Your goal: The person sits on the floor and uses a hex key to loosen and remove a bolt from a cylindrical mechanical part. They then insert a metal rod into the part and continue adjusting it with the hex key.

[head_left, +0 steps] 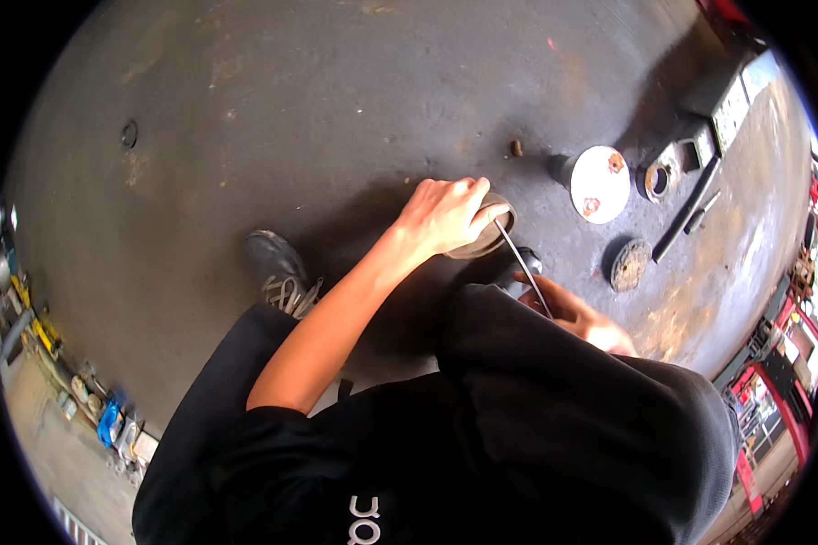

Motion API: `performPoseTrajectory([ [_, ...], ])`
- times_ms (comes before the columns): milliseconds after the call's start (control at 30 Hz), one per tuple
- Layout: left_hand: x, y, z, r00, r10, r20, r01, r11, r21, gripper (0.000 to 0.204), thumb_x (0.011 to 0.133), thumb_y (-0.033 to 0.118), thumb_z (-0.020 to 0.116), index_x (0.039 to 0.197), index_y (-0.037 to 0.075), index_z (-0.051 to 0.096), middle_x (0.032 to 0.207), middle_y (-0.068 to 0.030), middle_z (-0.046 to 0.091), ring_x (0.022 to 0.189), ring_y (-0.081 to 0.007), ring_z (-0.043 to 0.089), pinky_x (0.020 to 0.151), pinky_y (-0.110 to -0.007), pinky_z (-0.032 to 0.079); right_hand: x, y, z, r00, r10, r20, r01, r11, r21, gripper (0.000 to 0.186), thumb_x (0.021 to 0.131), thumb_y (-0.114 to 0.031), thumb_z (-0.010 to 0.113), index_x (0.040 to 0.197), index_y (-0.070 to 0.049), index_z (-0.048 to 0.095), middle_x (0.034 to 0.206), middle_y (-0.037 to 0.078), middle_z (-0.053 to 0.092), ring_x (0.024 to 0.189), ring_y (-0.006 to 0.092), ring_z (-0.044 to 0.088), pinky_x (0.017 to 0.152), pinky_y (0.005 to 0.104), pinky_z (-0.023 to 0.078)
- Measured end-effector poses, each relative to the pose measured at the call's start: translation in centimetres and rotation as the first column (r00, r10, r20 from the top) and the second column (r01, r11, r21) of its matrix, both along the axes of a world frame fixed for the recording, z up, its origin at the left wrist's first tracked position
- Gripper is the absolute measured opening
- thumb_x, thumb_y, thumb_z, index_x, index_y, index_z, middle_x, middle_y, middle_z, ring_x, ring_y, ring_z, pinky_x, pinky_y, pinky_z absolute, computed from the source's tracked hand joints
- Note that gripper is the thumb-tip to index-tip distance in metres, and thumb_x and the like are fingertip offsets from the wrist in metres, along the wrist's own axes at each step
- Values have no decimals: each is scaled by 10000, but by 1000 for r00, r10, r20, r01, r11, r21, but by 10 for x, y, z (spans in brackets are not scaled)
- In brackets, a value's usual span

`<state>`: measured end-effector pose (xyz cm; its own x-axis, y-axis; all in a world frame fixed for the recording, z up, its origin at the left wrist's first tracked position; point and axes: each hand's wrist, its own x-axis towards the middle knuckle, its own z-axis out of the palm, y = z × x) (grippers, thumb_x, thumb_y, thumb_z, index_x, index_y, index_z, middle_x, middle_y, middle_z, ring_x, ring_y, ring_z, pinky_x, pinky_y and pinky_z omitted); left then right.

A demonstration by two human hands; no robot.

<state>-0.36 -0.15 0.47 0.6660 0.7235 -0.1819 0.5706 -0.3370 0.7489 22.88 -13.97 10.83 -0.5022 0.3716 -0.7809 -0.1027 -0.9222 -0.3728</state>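
My left hand [447,216] is wrapped over a round, dull metal part with a raised rim [474,247], its thumb lying along the edge. The fingers' far side of that part is hidden under the hand. A thin, straight metal rod [523,266] slants from the part's rim, near my left thumb, down to my right hand [577,318]. The right fingers are closed around the rod's lower end, partly behind my raised knee. Whether the rod has a handle cannot be seen.
On the dark floor to the right lie a white disc with rusty spots [600,184], a metal ring [656,182], a rough round disc [631,264] and a long black bar [688,211]. A small brown piece [516,147] lies ahead; a black ring [129,134] lies far left. My shoe [277,259] is beside the left arm.
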Motion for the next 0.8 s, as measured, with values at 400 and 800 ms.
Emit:
performPoseTrajectory([
  [400, -1, 27, 31, 968, -92, 232, 171, 920, -352, 452, 863, 334, 712, 1227, 90, 603, 1241, -174, 609, 1136, -354, 596, 924, -428, 506, -7, 32, -21, 770, 164, 617, -561, 636, 530, 224, 1048, -237, 490, 1056, -19, 540, 706, 123, 575, 567, 292, 562, 554, 395, 460],
  [800, -35, 22, 20, 744, -668, -11, 660, 732, 167, 703, 726, 223, 824, 1366, 143, 543, 1353, -54, 599, 1392, -278, 436, 1185, -498, 313, -54, 68, -31, 966, -213, -149, 99, 833, -545, 246, 1084, -261, 405, 902, -105, 460, 658, -76, 317, 493, 25, 242, 389, 198, 205],
])
